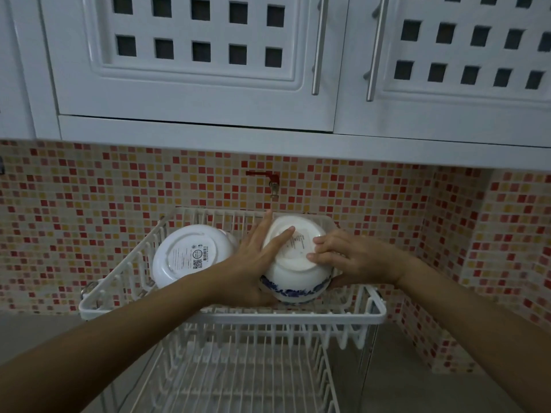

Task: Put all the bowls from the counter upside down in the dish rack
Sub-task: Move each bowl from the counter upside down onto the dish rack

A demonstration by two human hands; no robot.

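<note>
A white two-tier wire dish rack stands against the tiled wall. In its upper tier a plain white bowl rests upside down at the left, tilted, with a label and QR code on its base. To its right, a white bowl with a blue pattern near the rim is upside down over the upper tier, held from both sides. My left hand presses its left side with fingers across the base. My right hand grips its right side, thumb under the rim.
White wall cabinets with metal handles hang low above the rack. A small red tap sticks out of the red and orange mosaic wall behind it. The rack's lower tier holds no dishes. Grey counter lies to the right.
</note>
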